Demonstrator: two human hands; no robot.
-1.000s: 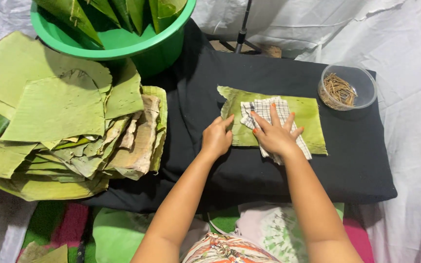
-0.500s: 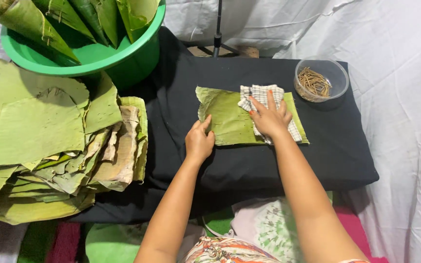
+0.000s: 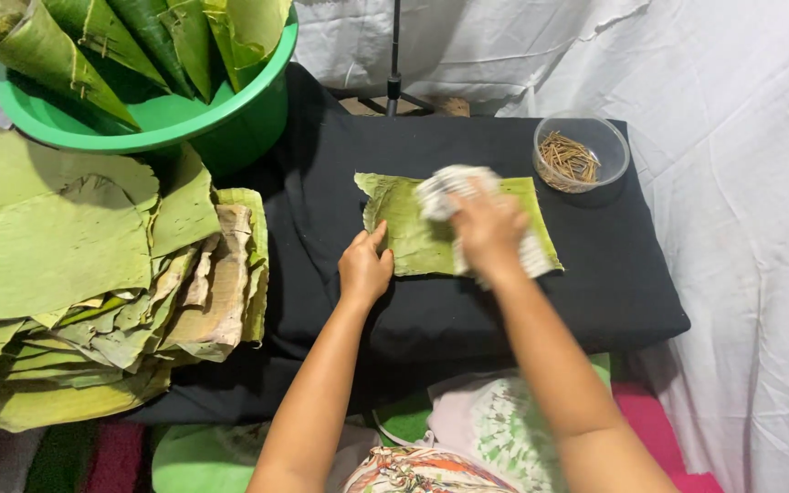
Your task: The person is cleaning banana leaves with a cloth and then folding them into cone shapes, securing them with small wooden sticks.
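A rectangular piece of banana leaf (image 3: 413,239) lies flat on the black-covered bench (image 3: 614,292), near its middle, with its long side running left to right. The left hand (image 3: 364,267) rests on the leaf's lower left edge, fingers loosely curled and grasping nothing, the thumb and fingertips pressing down; it seems placed there to pin the leaf so it cannot slide. The right hand (image 3: 489,228) lies palm down over a checked cloth (image 3: 440,190) on the right half of the leaf, fingers spread flat and pressing the cloth against the leaf surface rather than gripping it; both hand and cloth are blurred, so the exact finger hold on the cloth cannot be told. The cloth pokes out beyond the hand at the upper left and again at the leaf's lower right edge. A clear bowl (image 3: 606,139) of thin brown sticks (image 3: 568,157) stands at the bench's far right corner, just beyond the leaf and within easy reach of the right hand. To the left, a tall stack of cut leaves (image 3: 66,265) overlaps the bench edge, close to the left arm, and behind it a green basin (image 3: 230,114) holds rolled leaves (image 3: 120,36) standing on end.
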